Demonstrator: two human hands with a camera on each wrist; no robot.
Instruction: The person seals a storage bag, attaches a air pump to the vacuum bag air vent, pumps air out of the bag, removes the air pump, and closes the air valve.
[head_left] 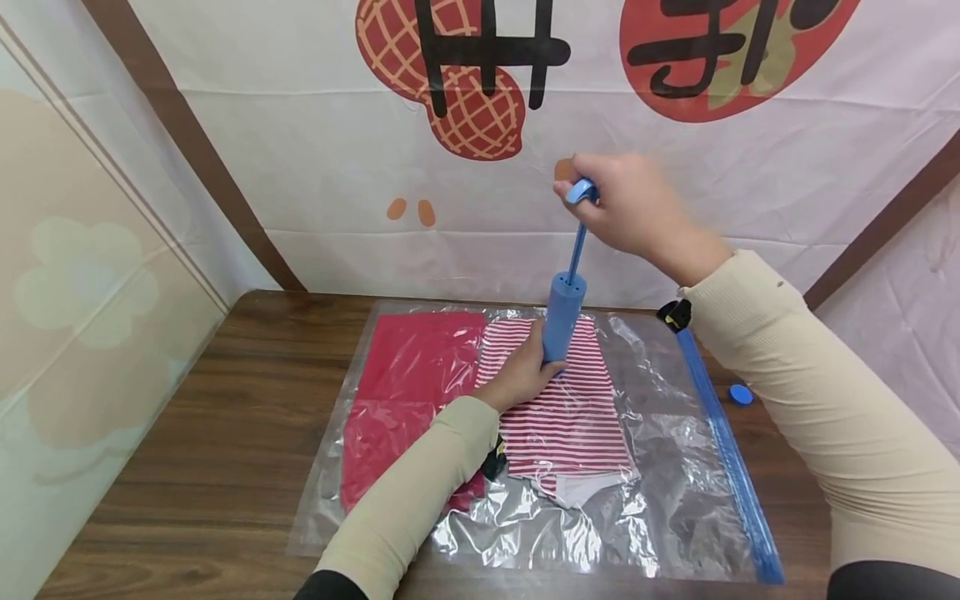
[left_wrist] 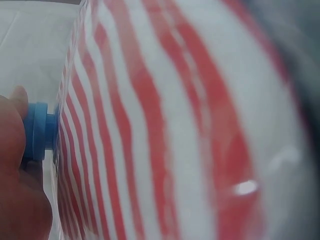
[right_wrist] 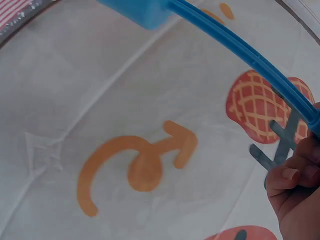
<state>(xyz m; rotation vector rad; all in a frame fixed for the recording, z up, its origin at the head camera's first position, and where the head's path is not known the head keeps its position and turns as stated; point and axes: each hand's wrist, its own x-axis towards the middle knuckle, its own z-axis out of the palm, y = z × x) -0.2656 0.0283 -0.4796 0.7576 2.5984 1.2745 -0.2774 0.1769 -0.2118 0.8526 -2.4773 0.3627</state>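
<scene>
A blue hand pump [head_left: 564,317] stands a little tilted over a clear plastic storage bag [head_left: 663,433]. My left hand [head_left: 522,375] grips the lower barrel, close over the striped garment. With the right hand [head_left: 633,204] I hold the pump's handle high, and a long stretch of the rod [right_wrist: 250,55] shows out of the barrel. In the left wrist view, the pump's blue nozzle end [left_wrist: 37,130] meets the bag's surface. Inside the bag lie a folded red garment [head_left: 420,358] and a red-and-white striped garment [head_left: 562,433], side by side.
A blue zip strip [head_left: 723,442] runs down the bag's right edge. Beyond it a small round blue cap [head_left: 740,394] lies on the wooden table [head_left: 202,467]. A printed cloth backdrop [head_left: 322,150] rises right behind the table's far edge.
</scene>
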